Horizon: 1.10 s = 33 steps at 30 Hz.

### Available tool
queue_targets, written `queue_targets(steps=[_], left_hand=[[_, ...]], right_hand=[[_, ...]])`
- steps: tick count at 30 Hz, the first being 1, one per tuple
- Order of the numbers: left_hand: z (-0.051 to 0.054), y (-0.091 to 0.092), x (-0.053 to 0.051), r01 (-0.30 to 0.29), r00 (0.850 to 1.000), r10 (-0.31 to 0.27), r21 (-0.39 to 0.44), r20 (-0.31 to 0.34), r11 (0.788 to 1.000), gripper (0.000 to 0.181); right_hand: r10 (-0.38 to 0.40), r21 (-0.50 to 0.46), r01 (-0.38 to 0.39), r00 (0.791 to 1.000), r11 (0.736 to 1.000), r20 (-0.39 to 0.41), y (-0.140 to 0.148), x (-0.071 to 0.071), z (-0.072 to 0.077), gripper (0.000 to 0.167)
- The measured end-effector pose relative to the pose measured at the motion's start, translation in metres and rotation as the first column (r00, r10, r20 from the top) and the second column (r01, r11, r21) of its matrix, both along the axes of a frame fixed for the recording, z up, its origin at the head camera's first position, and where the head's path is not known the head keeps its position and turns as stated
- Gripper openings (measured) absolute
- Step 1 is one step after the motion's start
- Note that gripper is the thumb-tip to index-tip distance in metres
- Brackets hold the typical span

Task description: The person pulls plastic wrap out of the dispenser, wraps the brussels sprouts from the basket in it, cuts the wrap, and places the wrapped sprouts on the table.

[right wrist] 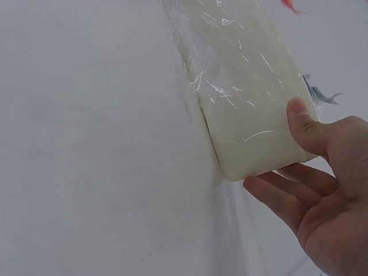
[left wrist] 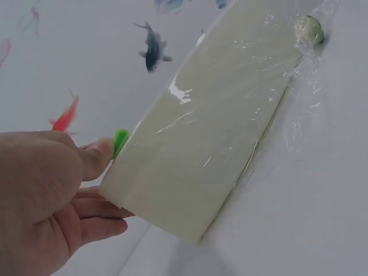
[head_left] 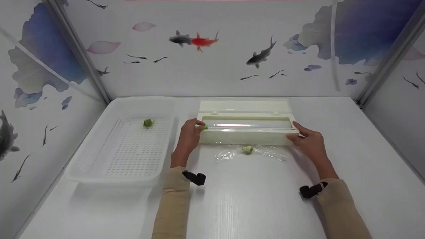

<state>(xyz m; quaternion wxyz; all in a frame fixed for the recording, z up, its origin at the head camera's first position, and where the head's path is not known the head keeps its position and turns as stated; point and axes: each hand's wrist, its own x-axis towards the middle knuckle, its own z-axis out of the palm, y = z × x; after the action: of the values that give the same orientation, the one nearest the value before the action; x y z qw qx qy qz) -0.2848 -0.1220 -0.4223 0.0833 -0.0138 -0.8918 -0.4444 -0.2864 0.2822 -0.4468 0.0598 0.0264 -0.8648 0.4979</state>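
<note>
Both hands are partly curled, the left point(head_left: 191, 136) and right point(head_left: 310, 140) gripping opposite ends of the long cream plastic film dispenser point(head_left: 245, 138) on the white counter point(head_left: 249, 202), where firm, even bracing should keep the clear film point(head_left: 229, 154) from slipping.

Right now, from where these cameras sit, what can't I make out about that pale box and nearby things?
- Green tab: in the head view, the left hand partly covers it.
- Pale box: in the left wrist view, the top edge cuts off its far end.
- Green lump in the basket: too small in the head view to name its kind.
</note>
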Motion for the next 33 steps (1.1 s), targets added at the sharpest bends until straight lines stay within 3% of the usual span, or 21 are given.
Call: queue_targets(steps=[5,14,19,24,28,33], left_hand=[[-0.007,-0.006,0.002,-0.052,0.998,0.055,0.071,-0.029,0.996,0.019],[-0.008,-0.007,0.006,-0.095,0.995,0.092,0.167,0.024,0.981,0.022],[-0.001,-0.002,0.009,-0.114,0.993,0.111,0.17,0.026,0.979,0.024],[0.004,0.003,0.014,-0.059,0.997,0.064,0.109,-0.039,0.992,0.021],[0.001,0.004,0.016,-0.026,0.998,0.029,0.048,-0.058,0.999,0.023],[-0.005,0.004,0.014,-0.03,0.996,0.033,0.026,-0.085,0.999,0.026]], right_hand=[[-0.002,0.024,0.002,1.0,1.0,0.001,-0.002,-0.001,0.0,0.072],[0.0,0.011,0.0,1.0,1.0,0.016,0.001,-0.002,0.0,0.073],[0.05,-0.014,-0.049,0.996,0.999,0.068,0.002,-0.001,0.004,0.075],[0.122,-0.016,-0.121,0.984,0.993,0.128,0.002,0.0,0.01,0.076],[0.072,0.021,-0.073,0.995,0.997,0.066,0.003,0.002,0.016,0.069],[-0.019,0.017,0.02,0.998,1.0,-0.056,0.0,0.003,0.021,0.051]])
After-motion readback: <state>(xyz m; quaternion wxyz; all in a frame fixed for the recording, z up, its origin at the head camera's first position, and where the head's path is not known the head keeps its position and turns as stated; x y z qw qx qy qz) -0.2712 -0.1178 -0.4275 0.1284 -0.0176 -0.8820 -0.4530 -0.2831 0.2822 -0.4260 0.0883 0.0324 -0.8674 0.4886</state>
